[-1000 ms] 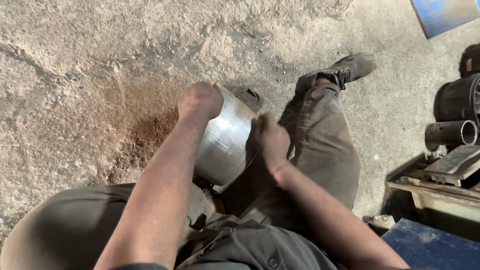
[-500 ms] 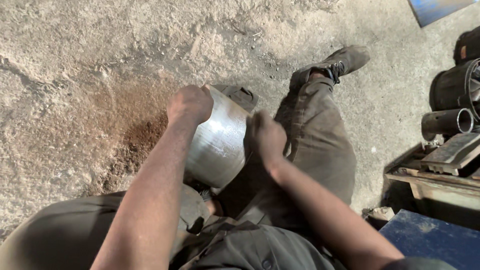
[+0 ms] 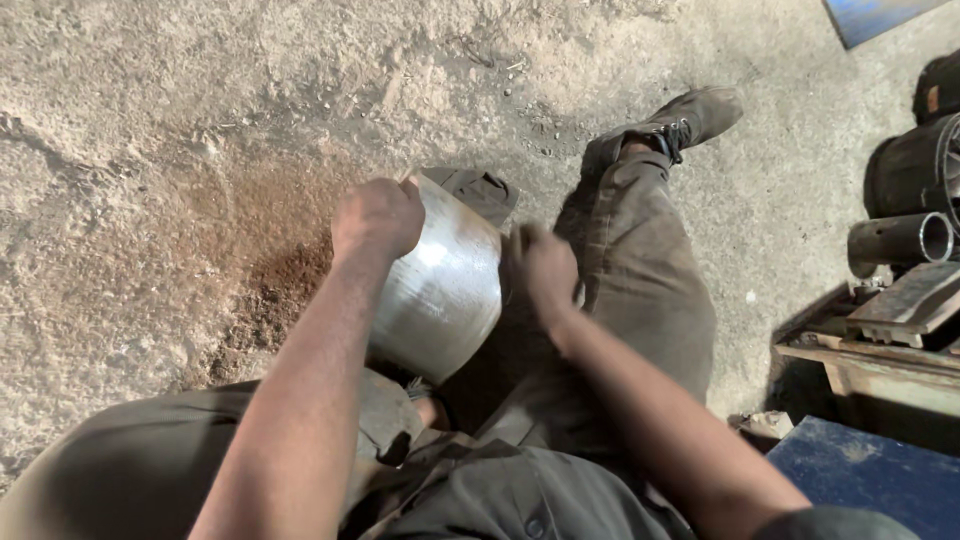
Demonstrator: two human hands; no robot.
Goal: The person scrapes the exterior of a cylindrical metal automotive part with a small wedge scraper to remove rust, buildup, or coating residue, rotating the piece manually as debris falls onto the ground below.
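- One shiny metal pot (image 3: 440, 285), tilted, mouth facing away; its contents cannot be seen.
- Left hand (image 3: 378, 215) curled over the pot's far rim, gripping it.
- Right hand (image 3: 545, 272) pressed against the pot's right side; fingers blurred, grip cannot be told.
- One boot (image 3: 690, 118) beyond the right hand.
- One metal pipe (image 3: 900, 240) far right.
- Dusty concrete floor (image 3: 150, 150); reddish-brown patch (image 3: 280, 290) left of the left hand.

Shiny metal pot (image 3: 440, 290) tilted on its side between the seated person's legs. Left hand (image 3: 378, 218) grips the pot's far rim; right hand (image 3: 545, 270) sits against its right side, blurred. Rusty-brown dust patch (image 3: 285, 290) left of pot. Boot (image 3: 690, 115) beyond pot, metal pipe (image 3: 900, 240) far right.
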